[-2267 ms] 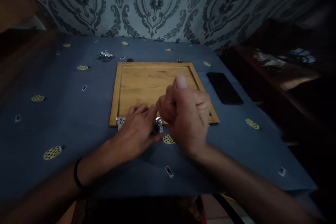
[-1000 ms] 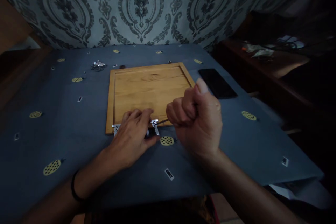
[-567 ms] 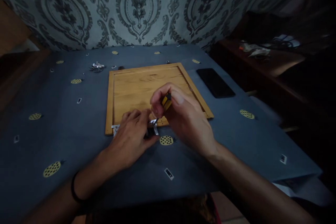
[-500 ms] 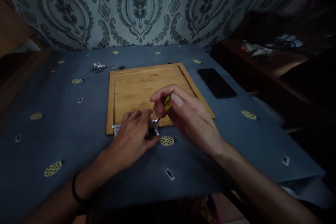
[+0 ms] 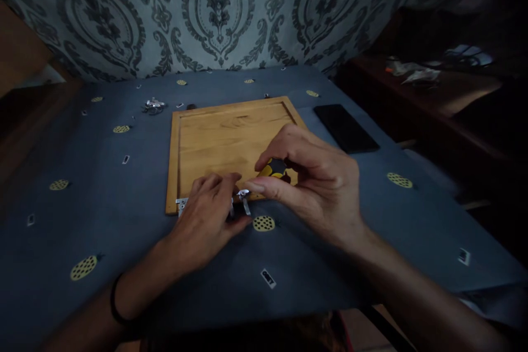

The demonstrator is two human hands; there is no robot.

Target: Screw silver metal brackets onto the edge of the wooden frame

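A wooden cabinet door (image 5: pixel 223 137) with a raised frame lies flat on the cloth. At its near edge a metal hinge (image 5: pixel 243 194) shows on both sides of my left hand (image 5: pixel 208 209). That hand is closed over the hinge, its fingers on the wood and its thumb at the near side, covering the middle of the metal. My right hand (image 5: pixel 317 187) pinches a screwdriver (image 5: pixel 272 168) by its yellow and black handle, between thumb and fingers, just right of the hinge. The thumb and fingers hide the screwdriver's shaft and tip.
A black phone (image 5: pixel 345 128) lies right of the door. Toward the back left, a small pile of metal hardware (image 5: pixel 154 105) rests on the blue patterned tablecloth (image 5: pixel 136 192). A patterned wall (image 5: pixel 218 11) rises behind the table. Dark furniture (image 5: pixel 416 99) stands to the right.
My right hand has turned and opened outward round the screwdriver, whose handle end has swung right and down. My left hand stays at the hinge.
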